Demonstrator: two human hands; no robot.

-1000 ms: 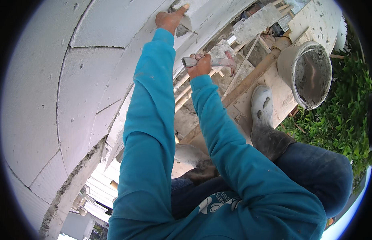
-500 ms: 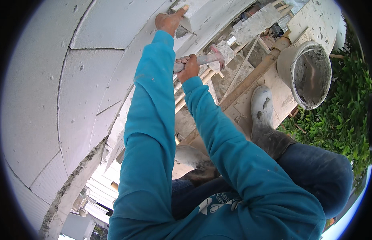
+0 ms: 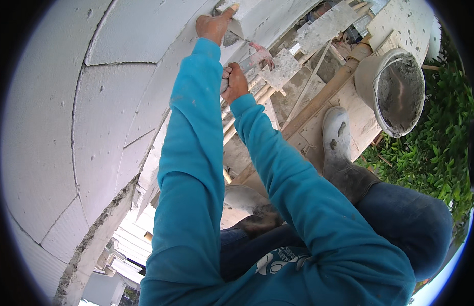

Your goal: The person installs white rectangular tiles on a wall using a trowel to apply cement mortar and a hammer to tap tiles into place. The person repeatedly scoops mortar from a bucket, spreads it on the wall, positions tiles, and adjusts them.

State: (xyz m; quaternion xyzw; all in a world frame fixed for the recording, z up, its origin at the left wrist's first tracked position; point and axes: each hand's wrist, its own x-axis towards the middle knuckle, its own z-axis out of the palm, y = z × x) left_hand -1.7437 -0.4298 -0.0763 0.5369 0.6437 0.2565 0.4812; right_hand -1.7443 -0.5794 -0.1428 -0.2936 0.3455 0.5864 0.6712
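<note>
My R grip (image 3: pixel 234 82) was clamped tight on the hammer (image 3: pixel 254 58), reddish head out past my knuckles, up & R of the grip. L grip (image 3: pixel 215 26) was up & a bit L of it, thumb on a white block (image 3: pixel 246 14); couldn't tell if those fingers were closed on anything. Wall (image 3: pixel 114 102) ran L of both grips. Bucket (image 3: pixel 367 81) w/ grey mortar (image 3: pixel 399 97) stood well R of R grip, boot (image 3: pixel 336 136) lower R, nearer than the bucket.
</note>
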